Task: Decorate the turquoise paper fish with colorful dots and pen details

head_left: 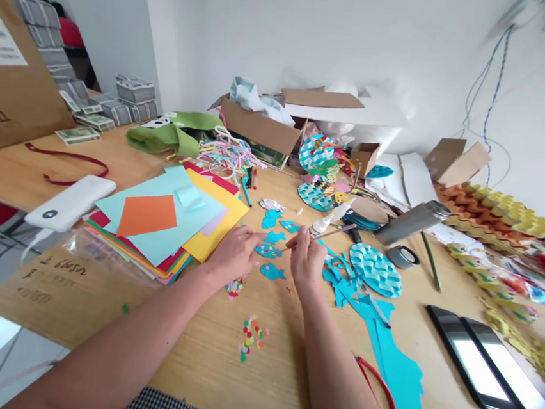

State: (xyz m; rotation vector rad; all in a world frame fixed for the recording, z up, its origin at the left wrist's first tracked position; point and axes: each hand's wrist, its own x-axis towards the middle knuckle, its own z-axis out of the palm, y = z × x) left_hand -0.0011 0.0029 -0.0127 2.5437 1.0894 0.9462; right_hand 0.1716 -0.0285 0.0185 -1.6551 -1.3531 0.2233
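Several blue paper fish lie mid-table; one dotted fish [268, 250] is touched by the fingertips of my left hand [236, 252], whose fingers are bent and close together. Below it rests a plain blue fish [272, 271]. My right hand [306, 259] is closed on a thin stick [335, 231], which slants up to the right. A white glue bottle [331, 218] rises just behind those fingers; whether they touch it I cannot tell. Small coloured paper dots [252, 337] are scattered nearer to me, with another small pile [234, 287] by my left wrist.
Coloured paper sheets [149, 215] and a white power bank [71, 201] lie left. Blue scraps [396, 364], red-handled scissors [380, 388], a grey flask [413, 223], tape [403, 257] and two phones [483, 366] are right. Boxes [261, 126] stand behind.
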